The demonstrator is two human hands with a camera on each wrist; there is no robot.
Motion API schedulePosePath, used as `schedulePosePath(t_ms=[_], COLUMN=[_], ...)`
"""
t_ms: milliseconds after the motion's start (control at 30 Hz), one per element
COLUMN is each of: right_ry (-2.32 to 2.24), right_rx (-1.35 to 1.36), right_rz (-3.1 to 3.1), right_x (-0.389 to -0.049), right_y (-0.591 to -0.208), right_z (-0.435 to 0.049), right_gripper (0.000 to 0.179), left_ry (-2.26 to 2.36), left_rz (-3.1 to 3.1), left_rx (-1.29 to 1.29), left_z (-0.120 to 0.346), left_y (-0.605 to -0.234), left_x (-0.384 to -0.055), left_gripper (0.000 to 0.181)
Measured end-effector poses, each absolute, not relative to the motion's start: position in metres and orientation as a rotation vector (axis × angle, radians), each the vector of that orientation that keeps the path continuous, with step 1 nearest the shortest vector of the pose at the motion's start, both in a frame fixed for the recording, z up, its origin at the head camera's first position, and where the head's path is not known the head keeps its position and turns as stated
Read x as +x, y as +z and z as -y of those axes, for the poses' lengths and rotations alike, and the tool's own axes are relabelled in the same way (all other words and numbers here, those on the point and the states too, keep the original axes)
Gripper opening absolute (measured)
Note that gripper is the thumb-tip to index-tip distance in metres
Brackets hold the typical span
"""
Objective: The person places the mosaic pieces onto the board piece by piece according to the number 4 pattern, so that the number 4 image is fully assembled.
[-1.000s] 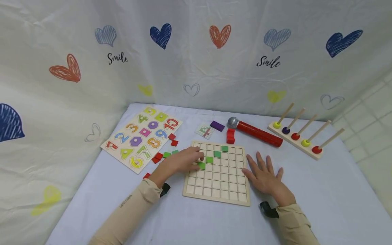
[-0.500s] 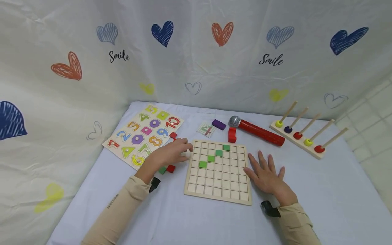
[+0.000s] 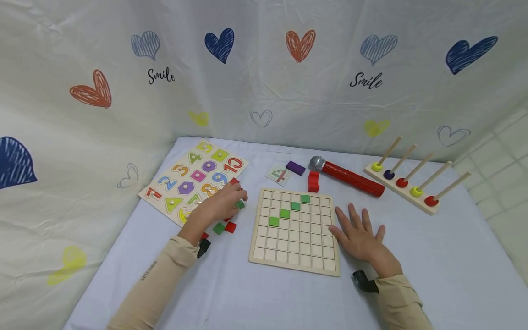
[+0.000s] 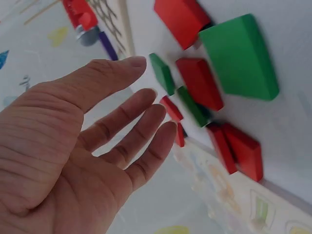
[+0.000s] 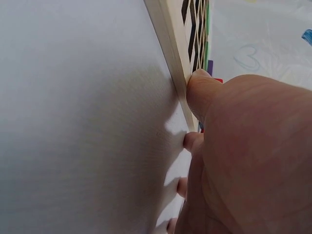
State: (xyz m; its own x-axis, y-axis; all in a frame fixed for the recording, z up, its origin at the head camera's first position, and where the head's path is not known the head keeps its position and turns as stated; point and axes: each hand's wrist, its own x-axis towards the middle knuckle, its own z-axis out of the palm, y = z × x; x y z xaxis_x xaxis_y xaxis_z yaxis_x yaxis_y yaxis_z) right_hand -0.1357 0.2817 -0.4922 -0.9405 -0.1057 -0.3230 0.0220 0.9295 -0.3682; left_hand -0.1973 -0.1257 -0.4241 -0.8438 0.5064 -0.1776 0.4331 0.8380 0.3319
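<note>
My left hand hovers over loose red and green square tiles left of the grid board. In the left wrist view, the left hand has its thumb and fingers spread apart with nothing between them. A green tile and a red tile lie just beyond the fingertips. The wooden grid board carries green tiles in a diagonal line. My right hand rests flat on the table, fingers spread. In the right wrist view, its thumb touches the board's edge.
A number puzzle board lies at the left, partly under my left arm. Behind the grid board are a pattern card, a purple block, red pieces and a red microphone. A peg stand stands at the back right.
My left hand has moved left from the grid board to the loose tiles. The green tiles on the board stay in place, and my right hand keeps its position.
</note>
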Motion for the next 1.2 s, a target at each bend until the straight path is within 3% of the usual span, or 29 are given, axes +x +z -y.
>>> schedulePosePath(t_ms=[133,367,1200], right_ry=[-0.533,-0.476,-0.558], right_rx=[-0.057,-0.034,-0.054], right_rz=[-2.745,-2.717,-2.719], right_x=[-0.135,-0.129,-0.13], right_y=[-0.49,-0.473,-0.478], right_z=[-0.281,-0.27,-0.276], right_gripper=[0.108,0.089,0.094], left_ry=[0.385,0.406,0.604], left_rz=[-2.766,-2.777,-2.574], left_rx=[0.678,0.67,1.083], left_z=[0.121,0.118,0.084], left_y=[-0.431,-0.439,-0.433], left_x=[-0.199,-0.203,-0.182], left_gripper=[0.029,0.026,0.027])
